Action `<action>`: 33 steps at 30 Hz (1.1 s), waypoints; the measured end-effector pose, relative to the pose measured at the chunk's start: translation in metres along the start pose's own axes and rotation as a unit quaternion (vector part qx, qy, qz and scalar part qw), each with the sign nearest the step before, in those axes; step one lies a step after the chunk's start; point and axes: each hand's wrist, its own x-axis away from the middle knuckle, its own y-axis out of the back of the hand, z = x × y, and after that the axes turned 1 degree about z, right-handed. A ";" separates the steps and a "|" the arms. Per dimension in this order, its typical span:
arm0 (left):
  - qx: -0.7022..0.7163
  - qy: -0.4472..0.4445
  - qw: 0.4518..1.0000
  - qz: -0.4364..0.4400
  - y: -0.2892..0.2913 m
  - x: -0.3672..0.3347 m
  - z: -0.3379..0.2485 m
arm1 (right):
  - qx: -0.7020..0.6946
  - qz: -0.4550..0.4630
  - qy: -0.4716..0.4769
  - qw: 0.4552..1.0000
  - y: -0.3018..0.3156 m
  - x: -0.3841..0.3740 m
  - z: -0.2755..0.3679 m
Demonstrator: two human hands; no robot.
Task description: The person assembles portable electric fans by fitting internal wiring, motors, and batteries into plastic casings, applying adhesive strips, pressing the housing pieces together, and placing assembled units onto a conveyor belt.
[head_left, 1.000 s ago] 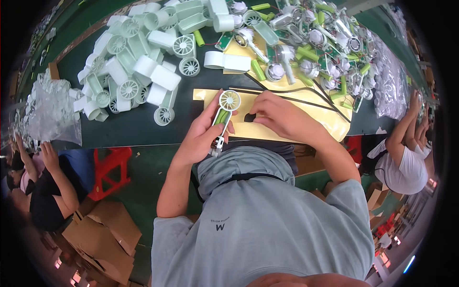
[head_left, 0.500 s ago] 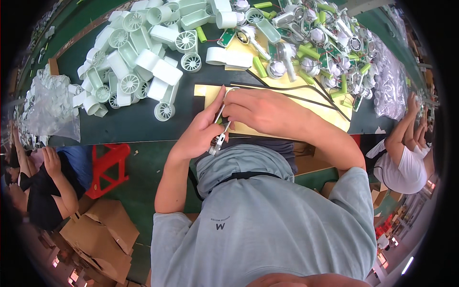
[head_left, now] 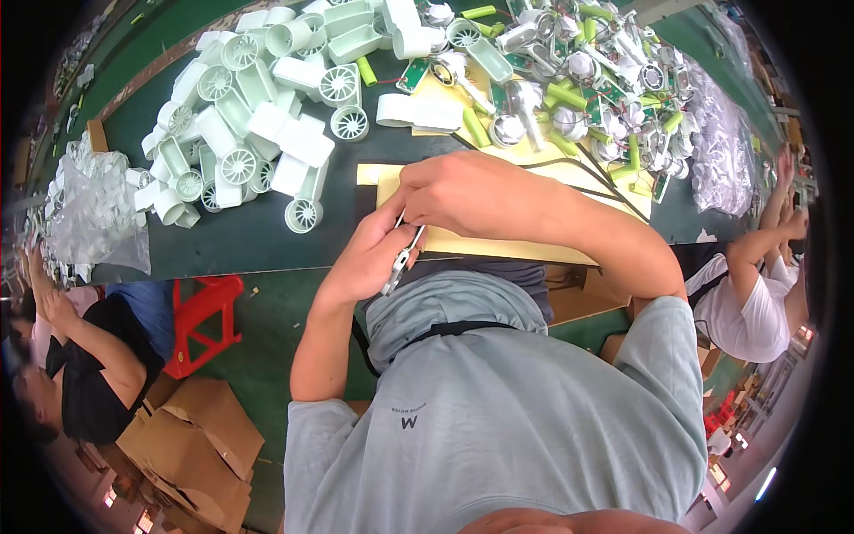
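My left hand [head_left: 363, 253] is wrapped around a narrow white-and-grey plastic part [head_left: 398, 271] at the table's near edge. The lower end of that part sticks out below my fingers, tilted; most of the rest is covered by the hands. From the right, my right hand [head_left: 454, 194] reaches across with bent fingers closed on the part's upper end. Exactly what its fingertips pinch is hidden. Both hands are over a yellow sheet [head_left: 543, 233] on the dark green table [head_left: 231, 249].
Pale green plastic housings [head_left: 236, 116] with round grilles are heaped at the left. On the right lie tangled fan assemblies with green cylindrical batteries [head_left: 567, 96] and circuit boards. Black straps [head_left: 614, 185] cross the sheet. Clear plastic bags [head_left: 721, 151] flank both heaps. Co-workers sit on either side.
My right hand has shifted slightly left and closed in over the part's upper end. The green piece seen between my hands earlier is now covered. The part's lower end is tilted a little differently.
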 end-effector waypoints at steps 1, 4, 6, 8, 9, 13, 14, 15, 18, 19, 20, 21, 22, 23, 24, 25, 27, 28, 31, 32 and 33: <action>-0.001 -0.002 1.000 0.000 -0.003 0.001 0.000 | 0.002 0.000 0.000 1.000 0.000 0.001 -0.001; 0.042 0.000 0.999 -0.034 -0.003 0.002 0.003 | -0.046 -0.008 -0.003 0.999 -0.004 0.007 -0.008; 0.108 0.012 0.993 -0.037 0.002 0.003 0.008 | -0.214 -0.160 0.053 0.962 -0.009 0.019 -0.004; 0.203 -0.026 0.977 -0.058 -0.005 0.007 -0.003 | -0.197 -0.274 0.007 0.941 -0.003 0.042 0.007; 0.251 -0.036 0.964 -0.075 -0.012 0.010 -0.011 | -0.169 -0.329 -0.036 0.929 -0.005 0.050 0.014; 0.350 -0.122 0.929 -0.006 -0.029 0.009 -0.031 | -0.348 -0.317 -0.076 0.879 -0.079 0.055 0.034; 0.344 -0.141 0.928 -0.015 -0.033 0.007 -0.035 | -0.422 -0.322 -0.044 0.846 -0.089 0.047 0.046; 0.340 -0.159 0.926 -0.026 -0.037 0.006 -0.038 | -0.404 -0.337 -0.060 0.848 -0.100 0.045 0.050; 0.281 -0.208 0.934 -0.069 -0.034 -0.002 -0.037 | -0.392 -0.410 -0.101 0.817 -0.127 0.037 0.052; 0.242 -0.222 0.940 -0.098 -0.037 -0.003 -0.037 | -0.332 -0.433 -0.090 0.833 -0.130 0.037 0.047; 0.239 -0.221 0.941 -0.096 -0.036 -0.004 -0.038 | -0.272 -0.453 -0.077 0.846 -0.129 0.036 0.045; 0.179 -0.218 0.951 -0.128 -0.035 -0.004 -0.039 | -0.297 -0.456 -0.089 0.834 -0.124 0.040 0.047; 0.118 -0.214 0.956 -0.160 -0.034 -0.004 -0.040 | -0.263 -0.446 -0.087 0.851 -0.113 0.046 0.046; 0.090 -0.211 0.958 -0.174 -0.033 -0.003 -0.038 | -0.230 -0.433 -0.083 0.868 -0.100 0.053 0.042; 0.008 -0.191 0.966 -0.174 -0.030 -0.002 -0.036 | -0.176 -0.440 -0.079 0.877 -0.086 0.058 0.038; -0.073 -0.170 0.967 -0.173 -0.026 -0.002 -0.033 | -0.127 -0.433 -0.055 0.891 -0.074 0.063 0.031; -0.051 -0.110 0.986 -0.113 -0.022 -0.003 -0.027 | -0.036 -0.401 -0.010 0.916 -0.049 0.072 0.020; 0.035 -0.028 0.997 -0.065 -0.022 0.001 -0.028 | -0.018 -0.354 -0.010 0.935 -0.034 0.075 0.018; 0.239 0.008 0.970 0.041 -0.020 0.011 -0.015 | -0.069 -0.304 -0.022 0.950 -0.016 0.072 0.017; 0.236 0.008 0.971 0.035 -0.025 0.016 -0.019 | -0.113 -0.306 -0.021 0.945 -0.016 0.067 0.014; 0.237 0.009 0.971 0.035 -0.024 0.017 -0.015 | -0.129 -0.304 -0.008 0.944 -0.014 0.064 0.013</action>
